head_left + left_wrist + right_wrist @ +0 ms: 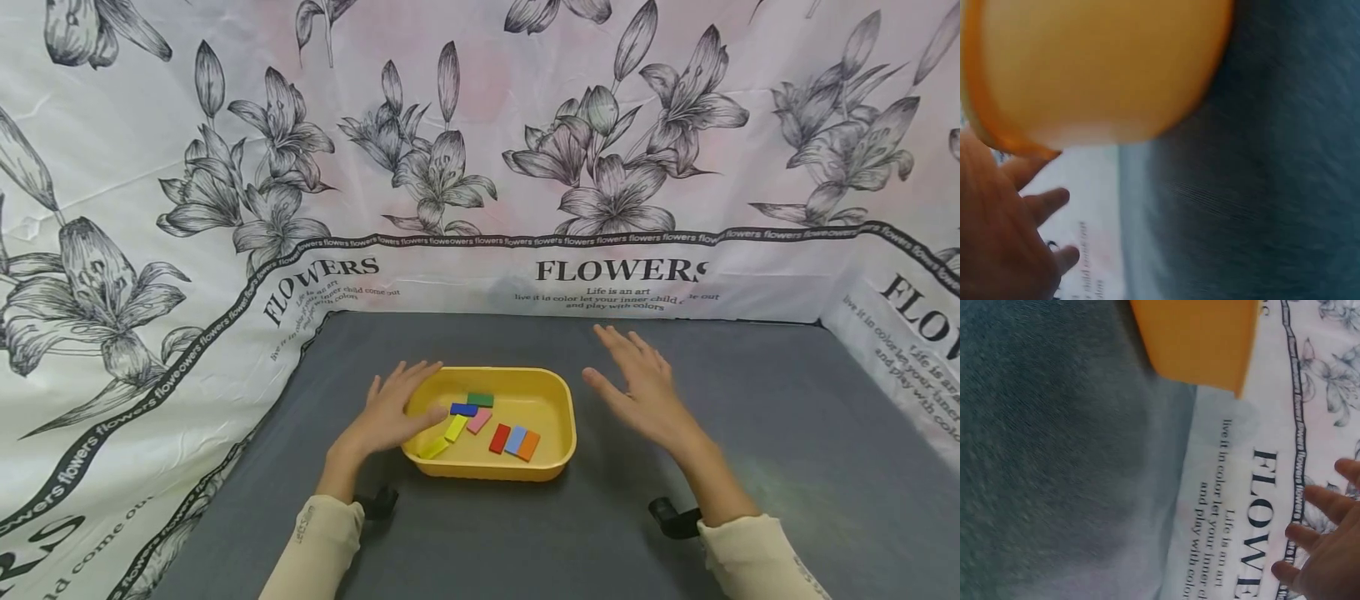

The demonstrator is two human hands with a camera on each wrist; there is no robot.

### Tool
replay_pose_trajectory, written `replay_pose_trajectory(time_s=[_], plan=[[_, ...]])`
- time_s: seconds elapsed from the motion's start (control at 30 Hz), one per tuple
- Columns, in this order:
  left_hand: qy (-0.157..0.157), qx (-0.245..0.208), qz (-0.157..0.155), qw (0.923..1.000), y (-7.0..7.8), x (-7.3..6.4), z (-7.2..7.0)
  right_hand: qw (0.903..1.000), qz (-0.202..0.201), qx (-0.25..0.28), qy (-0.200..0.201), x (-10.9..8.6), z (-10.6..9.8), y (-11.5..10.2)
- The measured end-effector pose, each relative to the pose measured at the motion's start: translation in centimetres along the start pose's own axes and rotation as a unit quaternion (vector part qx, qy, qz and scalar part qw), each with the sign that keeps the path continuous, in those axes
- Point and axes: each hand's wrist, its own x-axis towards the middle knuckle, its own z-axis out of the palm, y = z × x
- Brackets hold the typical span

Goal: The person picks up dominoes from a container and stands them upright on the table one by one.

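Observation:
A yellow plastic tray (491, 472) with rounded corners sits on the grey table. Several small flat coloured blocks lie inside, among them a green block (481, 400), a red block (499, 438) and an orange block (528, 446). My left hand (390, 410) is at the tray's left end with its fingers spread, and its thumb overlaps the tray's inside in the head view. In the left wrist view its fingers extend beside the rim. My right hand (637, 387) hovers to the right of the tray, apart from it, fingers extended and holding nothing.
The grey tabletop (517, 542) spreads around the tray. Behind it and along both sides hangs a white flower-printed cloth (450, 283). A black wrist strap part (673, 518) sticks out by the right sleeve, and another black part (381, 502) by the left.

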Motion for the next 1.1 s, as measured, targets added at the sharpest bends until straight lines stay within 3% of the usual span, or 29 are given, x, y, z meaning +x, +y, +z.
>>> replay_pose_trajectory(time_s=[0.13, 0.33, 0.77, 1.1], plan=[[-0.006, -0.037, -0.003, 0.9993, -1.3, 0.0, 0.7, 0.9995, -0.019, 0.024, 0.003, 0.0, 1.1, 0.6], [-0.013, -0.076, -0.041, 0.9962, -2.4, -0.1, 1.7, 0.9988, -0.021, 0.045, -0.003, -0.4, 2.1, 1.1], [-0.009, -0.054, -0.049, 0.9972, -2.3, 1.0, 1.6, 0.9982, -0.043, 0.043, -0.001, -0.3, 2.8, 1.3], [-0.019, -0.095, -0.039, 0.9945, -2.5, 1.3, 1.6, 0.9962, -0.074, 0.046, -0.001, 0.0, 3.6, 0.6]])
